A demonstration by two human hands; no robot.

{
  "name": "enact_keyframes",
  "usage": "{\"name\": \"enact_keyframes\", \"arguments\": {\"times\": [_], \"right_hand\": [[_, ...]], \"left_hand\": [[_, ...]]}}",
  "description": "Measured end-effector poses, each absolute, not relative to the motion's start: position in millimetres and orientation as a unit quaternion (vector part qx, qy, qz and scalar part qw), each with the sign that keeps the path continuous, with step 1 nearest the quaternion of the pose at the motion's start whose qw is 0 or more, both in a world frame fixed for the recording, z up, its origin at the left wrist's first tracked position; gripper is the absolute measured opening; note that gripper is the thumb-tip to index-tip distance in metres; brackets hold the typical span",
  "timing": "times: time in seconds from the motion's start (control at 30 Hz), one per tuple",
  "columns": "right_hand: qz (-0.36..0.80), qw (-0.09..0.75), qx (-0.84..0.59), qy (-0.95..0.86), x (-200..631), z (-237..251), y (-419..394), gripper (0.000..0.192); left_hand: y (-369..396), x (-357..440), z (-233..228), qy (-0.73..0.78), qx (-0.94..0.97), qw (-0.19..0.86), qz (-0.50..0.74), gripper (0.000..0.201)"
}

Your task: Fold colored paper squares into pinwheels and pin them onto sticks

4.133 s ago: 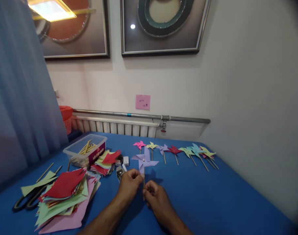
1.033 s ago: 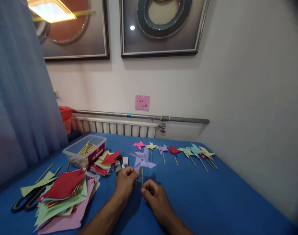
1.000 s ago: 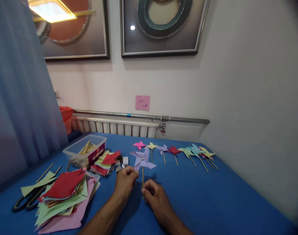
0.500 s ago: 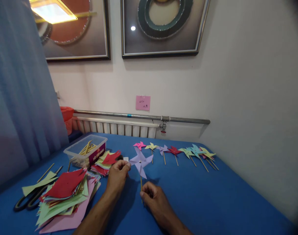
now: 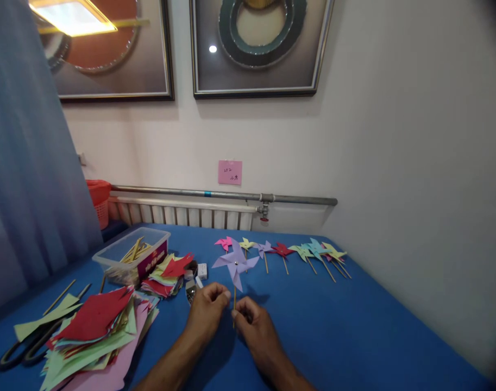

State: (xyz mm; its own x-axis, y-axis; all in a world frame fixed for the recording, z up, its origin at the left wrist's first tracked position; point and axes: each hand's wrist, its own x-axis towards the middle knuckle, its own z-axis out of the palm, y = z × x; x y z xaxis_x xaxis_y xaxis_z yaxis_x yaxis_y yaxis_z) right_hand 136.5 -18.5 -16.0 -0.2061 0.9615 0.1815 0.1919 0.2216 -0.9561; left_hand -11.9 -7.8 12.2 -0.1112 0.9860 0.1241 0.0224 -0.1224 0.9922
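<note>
A lilac paper pinwheel [image 5: 236, 264] with a pin at its centre stands upright on a thin wooden stick. My right hand [image 5: 256, 326] pinches the lower part of that stick between thumb and fingers. Just left of the stick is my left hand [image 5: 209, 309], its fingers drawn together below the paper blades; nothing shows in it. Beyond my left hand are a small container of pins [image 5: 191, 291] and a small white box [image 5: 202, 271].
Several finished pinwheels [image 5: 281, 250] lie in a row along the back. At left are a plastic tub of sticks [image 5: 129, 259], a smaller cut-paper stack [image 5: 164, 277], a large paper stack [image 5: 95, 320] and black-handled scissors [image 5: 36, 347]. A curtain [image 5: 31, 141] hangs at far left.
My left hand has left the pinwheel's blade and moved down and right, beside the stick. The blades have turned a little. The pin container has come into sight, and the view has shifted slightly right.
</note>
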Motion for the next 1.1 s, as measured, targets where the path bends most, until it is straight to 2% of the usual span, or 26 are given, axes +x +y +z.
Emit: {"name": "enact_keyframes", "arguments": {"times": [0.23,0.57,1.1], "right_hand": [[0.418,0.441,-0.463,-0.646,134.7,-14.7,-20.6,0.017],[0.39,0.388,-0.473,-0.689,131.7,-6.6,-28.9,0.011],[0.397,0.395,-0.47,-0.682,131.1,-7.3,-28.9,0.011]], "left_hand": [[-12.7,-3.2,10.6,0.494,0.52,0.422,0.555,0.025],[-8.5,-8.7,10.4,0.515,0.519,0.359,0.58,0.031],[-4.5,-37.9,27.0,0.546,0.495,0.299,0.606,0.028]]}}
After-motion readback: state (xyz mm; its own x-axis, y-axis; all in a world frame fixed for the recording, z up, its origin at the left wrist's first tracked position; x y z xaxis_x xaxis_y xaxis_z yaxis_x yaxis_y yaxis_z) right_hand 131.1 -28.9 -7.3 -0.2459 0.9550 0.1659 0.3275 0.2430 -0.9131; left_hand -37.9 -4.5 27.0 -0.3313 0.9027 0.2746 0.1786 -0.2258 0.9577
